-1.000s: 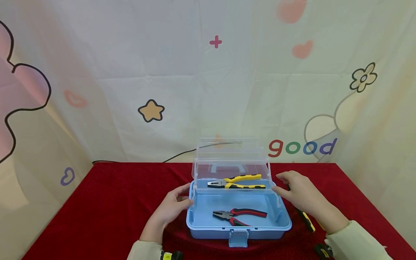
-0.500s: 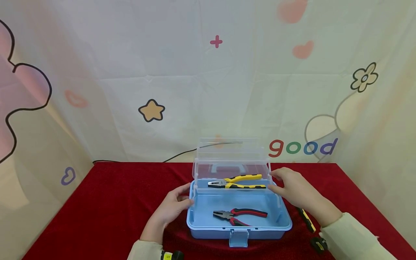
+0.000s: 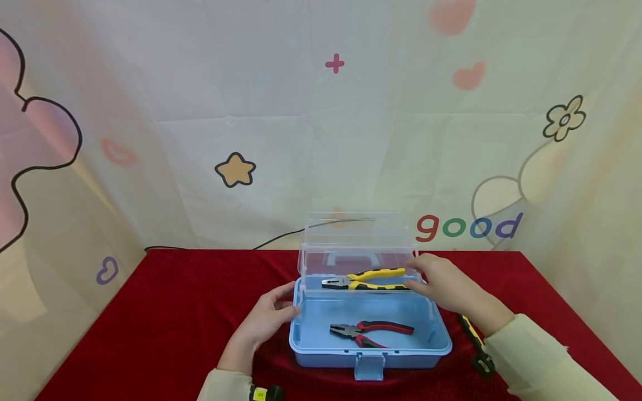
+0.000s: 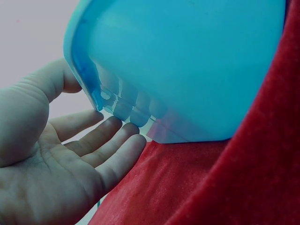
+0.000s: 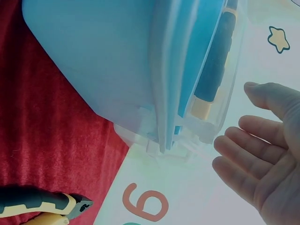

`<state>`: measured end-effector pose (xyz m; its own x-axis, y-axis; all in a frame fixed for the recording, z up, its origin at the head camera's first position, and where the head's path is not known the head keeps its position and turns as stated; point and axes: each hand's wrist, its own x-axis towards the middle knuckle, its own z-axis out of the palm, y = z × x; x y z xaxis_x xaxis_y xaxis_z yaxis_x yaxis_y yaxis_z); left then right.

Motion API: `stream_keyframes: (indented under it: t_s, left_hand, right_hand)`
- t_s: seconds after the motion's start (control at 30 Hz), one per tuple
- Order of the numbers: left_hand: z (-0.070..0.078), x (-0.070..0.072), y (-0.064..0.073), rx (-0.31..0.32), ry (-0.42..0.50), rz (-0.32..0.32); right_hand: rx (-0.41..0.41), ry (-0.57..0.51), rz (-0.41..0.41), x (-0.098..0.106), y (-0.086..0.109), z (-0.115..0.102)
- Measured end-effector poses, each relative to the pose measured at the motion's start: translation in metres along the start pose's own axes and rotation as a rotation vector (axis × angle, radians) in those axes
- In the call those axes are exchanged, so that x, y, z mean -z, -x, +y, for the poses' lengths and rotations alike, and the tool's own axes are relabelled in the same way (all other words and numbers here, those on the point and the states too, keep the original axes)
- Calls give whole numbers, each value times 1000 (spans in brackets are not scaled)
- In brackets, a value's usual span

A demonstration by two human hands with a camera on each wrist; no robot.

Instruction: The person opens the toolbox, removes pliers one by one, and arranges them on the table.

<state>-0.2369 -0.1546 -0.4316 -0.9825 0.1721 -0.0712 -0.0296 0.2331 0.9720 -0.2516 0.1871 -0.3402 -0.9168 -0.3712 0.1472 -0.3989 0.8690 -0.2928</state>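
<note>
A light-blue toolbox [image 3: 371, 359] stands with its clear lid [image 3: 358, 229] raised. Pliers with yellow-and-black handles [image 3: 377, 273] lie in the clear upper tray at the back. Below, red-and-black-handled pliers [image 3: 383, 325] rest on the box floor. My left hand [image 3: 268, 317] holds the box's left side, its thumb at the rim and fingertips against the outer wall in the left wrist view. My right hand [image 3: 446, 281] is at the tray's right end, thumb and index finger apart around the yellow handle ends. In the right wrist view its fingers [image 5: 251, 159] are spread, gripping nothing.
More yellow-and-black-handled pliers [image 5: 42, 201] lie on the red cloth [image 3: 165, 323], right of the box and partly under my right forearm. A blue latch [image 3: 369, 367] hangs at the box front. A printed curtain [image 3: 276, 111] stands behind the table.
My right hand has moved left from beside the box to the handle ends of the yellow pliers in the tray. My left hand, the box and the pliers stay in place.
</note>
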Motion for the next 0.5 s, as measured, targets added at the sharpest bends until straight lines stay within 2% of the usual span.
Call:
stream_keyframes:
  t_s: [0.5]
  left_hand:
    - [0,0,0,-7,-6,-3]
  right_hand:
    - [8,-5,-79,-6,-17,-1]
